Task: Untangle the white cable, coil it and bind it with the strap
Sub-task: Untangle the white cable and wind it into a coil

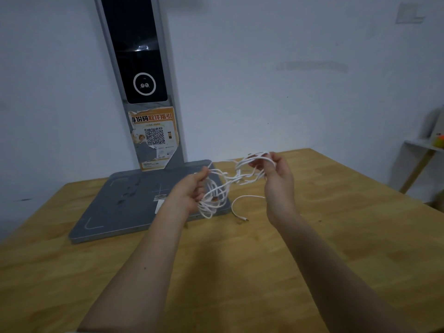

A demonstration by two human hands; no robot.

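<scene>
The left hand (pixel 192 188) was curled round a bunch of loops of the white cable (pixel 223 186), thumb and fingers pinching the strands near their top so the rest hung free below it. The right hand (pixel 274 174) was raised a little higher and apart, its fingers hooked through another bundle of loops and pinching them. Between the two hands a knotted stretch ran fairly taut, likely held so to spread the tangle open and show where strands crossed. Both hands kept the cable lifted above the wooden table (pixel 312 248), which let loose parts drop clear. One free end (pixel 243 218) trailed down onto the table, its plug lying just beside the edge of the grey scanner base (pixel 115 207). No strap could be told apart in this view, so untangling seemed the step in hand
</scene>
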